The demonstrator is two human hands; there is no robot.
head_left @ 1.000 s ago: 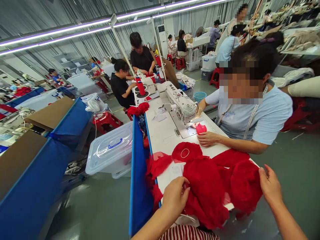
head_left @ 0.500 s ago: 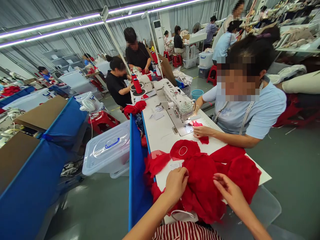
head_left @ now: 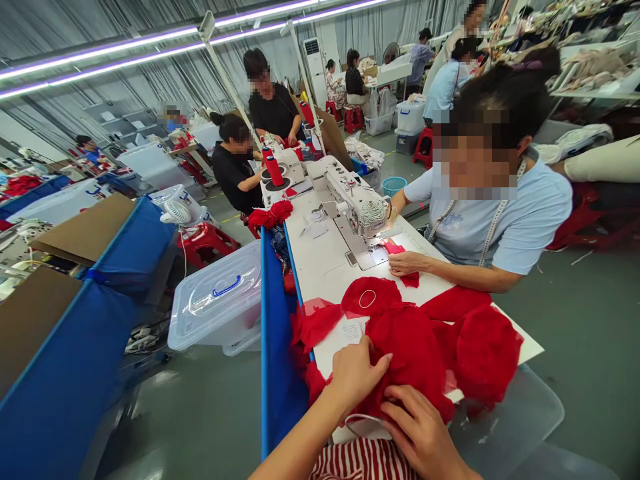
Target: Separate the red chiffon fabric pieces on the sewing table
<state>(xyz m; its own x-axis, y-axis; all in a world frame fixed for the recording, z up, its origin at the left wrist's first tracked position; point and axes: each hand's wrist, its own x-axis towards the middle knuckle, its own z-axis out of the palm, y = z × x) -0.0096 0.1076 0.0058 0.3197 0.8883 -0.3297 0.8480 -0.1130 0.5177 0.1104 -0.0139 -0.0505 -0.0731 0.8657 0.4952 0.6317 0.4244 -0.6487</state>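
Observation:
A pile of thin red fabric (head_left: 413, 343) lies bunched on the near end of the white sewing table (head_left: 320, 263). On the pile's left side rests my left hand (head_left: 355, 373), its thumb spread away from the fingers. Lower down, my right hand (head_left: 417, 427) lies over the front edge of the fabric, fingers apart and slightly bent. A white cord-like loop (head_left: 363, 419) curves out just left of its fingertips. Beyond my left hand is a white printed paper (head_left: 351, 331). A rounded red piece (head_left: 370, 297) with a thin pale ring on it sits farther back.
Across the table, a co-worker's hand (head_left: 407, 264) holds red cloth at a sewing machine (head_left: 355, 200). Blue cloth (head_left: 280, 373) hangs along the table's left edge. A lidded clear bin (head_left: 215, 300) stands left of it. Another red bundle (head_left: 487, 350) overhangs the right side.
My right hand has moved left and toward me, from the pile's right side to its front edge. My left thumb has spread from the fingers.

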